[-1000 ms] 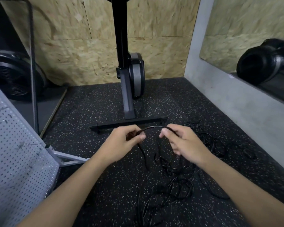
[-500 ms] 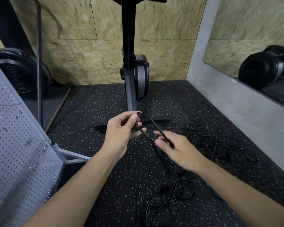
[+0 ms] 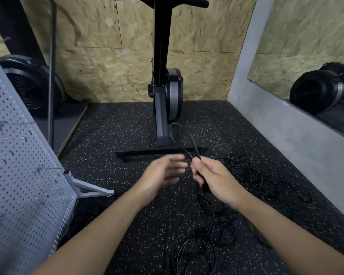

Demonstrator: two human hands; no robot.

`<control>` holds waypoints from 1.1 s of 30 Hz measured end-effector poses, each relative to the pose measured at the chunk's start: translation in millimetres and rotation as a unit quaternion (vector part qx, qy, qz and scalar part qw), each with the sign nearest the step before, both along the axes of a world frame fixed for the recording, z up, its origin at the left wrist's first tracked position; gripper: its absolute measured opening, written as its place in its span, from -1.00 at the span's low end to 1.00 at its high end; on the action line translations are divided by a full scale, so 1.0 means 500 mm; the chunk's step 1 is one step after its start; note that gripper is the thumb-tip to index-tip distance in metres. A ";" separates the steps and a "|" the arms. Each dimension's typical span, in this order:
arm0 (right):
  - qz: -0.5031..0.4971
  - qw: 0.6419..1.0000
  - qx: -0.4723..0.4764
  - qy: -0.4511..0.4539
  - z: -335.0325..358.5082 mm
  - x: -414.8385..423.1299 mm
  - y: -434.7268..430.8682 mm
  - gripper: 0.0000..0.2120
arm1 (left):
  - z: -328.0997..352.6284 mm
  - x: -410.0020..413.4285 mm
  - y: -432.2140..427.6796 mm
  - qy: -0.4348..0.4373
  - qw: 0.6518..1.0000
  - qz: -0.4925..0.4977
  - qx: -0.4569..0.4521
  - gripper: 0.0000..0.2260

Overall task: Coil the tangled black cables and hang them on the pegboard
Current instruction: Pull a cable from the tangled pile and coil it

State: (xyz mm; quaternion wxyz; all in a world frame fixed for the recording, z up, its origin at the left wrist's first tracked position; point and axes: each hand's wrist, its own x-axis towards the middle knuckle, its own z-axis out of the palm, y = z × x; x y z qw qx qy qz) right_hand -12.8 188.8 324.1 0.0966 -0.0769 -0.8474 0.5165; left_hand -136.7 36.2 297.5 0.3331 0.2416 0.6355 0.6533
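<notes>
Now right hand (image 3: pixel 213 177) pinches looped thin black cable (image 3: pixel 195 146); left hand (image 3: pixel 163 172) blurred, seemingly released.

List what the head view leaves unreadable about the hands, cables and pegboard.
Head view only:
- Left hand: motion-blurred; contact with the cable loop unclear.
- Right hand: its own fingers hide how many strands it grips.
- Cable tangle: black on dark floor; cable count unreadable.
- Pegboard: cut off by left edge; hooks too small.
</notes>
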 end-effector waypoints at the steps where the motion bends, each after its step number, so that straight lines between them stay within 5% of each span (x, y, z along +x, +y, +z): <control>1: 0.000 1.000 -0.027 0.004 0.006 0.001 -0.002 -0.64 | -0.017 0.009 0.002 0.054 0.996 -0.060 -0.044 -0.63; 5: 0.012 0.982 -0.188 0.028 0.025 0.012 -0.016 -0.69 | -0.088 0.044 0.032 0.198 0.947 -0.199 -0.154 -0.64; 9: 0.001 0.952 -0.303 0.039 0.042 0.024 -0.019 -0.71 | -0.126 0.037 0.046 0.377 0.895 -0.202 -0.126 -0.64; 13: -0.028 0.931 -0.362 0.047 0.064 0.038 -0.007 -0.72 | -0.163 0.004 0.048 0.474 0.837 -0.196 -0.193 -0.80; 15: -0.070 0.957 -0.277 0.047 0.057 0.040 0.014 -0.73 | -0.146 -0.003 0.041 0.478 0.826 -0.187 -0.230 -0.82; 17: -0.131 0.986 -0.098 0.017 0.040 0.044 0.046 -0.74 | -0.113 -0.011 0.029 0.459 0.837 -0.163 -0.247 -0.82; 20: -0.180 0.977 0.094 -0.069 0.025 0.056 0.091 -0.71 | -0.055 -0.010 0.015 0.469 0.848 -0.108 -0.223 -0.71; 23: -0.144 0.966 0.144 -0.161 0.021 0.063 0.093 -0.64 | -0.009 0.007 0.018 0.512 0.850 -0.032 -0.123 -0.65; 27: -0.056 0.970 0.138 -0.190 0.025 0.064 0.058 -0.30 | 0.025 0.018 0.022 0.519 0.852 0.069 -0.023 -0.74; 33: 0.021 0.965 0.189 -0.182 0.020 0.052 0.027 -0.75 | 0.037 0.026 0.023 0.492 0.858 0.146 -0.004 -0.73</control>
